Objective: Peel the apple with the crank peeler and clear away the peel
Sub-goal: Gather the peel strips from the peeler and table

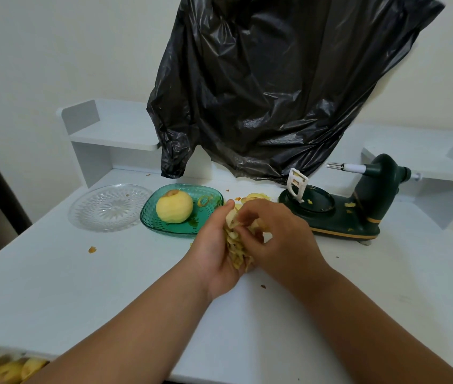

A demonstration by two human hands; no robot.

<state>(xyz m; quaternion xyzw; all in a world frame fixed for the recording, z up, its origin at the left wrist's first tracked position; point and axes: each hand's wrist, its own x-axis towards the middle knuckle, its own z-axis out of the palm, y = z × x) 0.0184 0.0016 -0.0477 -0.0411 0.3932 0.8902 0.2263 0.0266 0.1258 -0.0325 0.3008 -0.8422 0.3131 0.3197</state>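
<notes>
A peeled yellow apple (pixel 174 206) lies on a green dish (pixel 161 225) at the middle of the white table. The dark green crank peeler (pixel 358 209) stands to the right, its prongs bare and bits of peel on its base. In front of the dish both hands gather a heap of apple peel (pixel 237 245). My left hand (pixel 215 245) cups the peel from the left with curled fingers. My right hand (pixel 278 234) pinches peel from the right. More peel (pixel 255 196) lies on the table just behind the hands.
A clear glass plate (pixel 109 207) sits left of the green dish. A black plastic bag (pixel 261 87) hangs over the back of the table. White shelves (pixel 114 128) stand at both back corners. Small peel scraps (pixel 92 249) dot the table. Several apples (pixel 4 368) show at the bottom left.
</notes>
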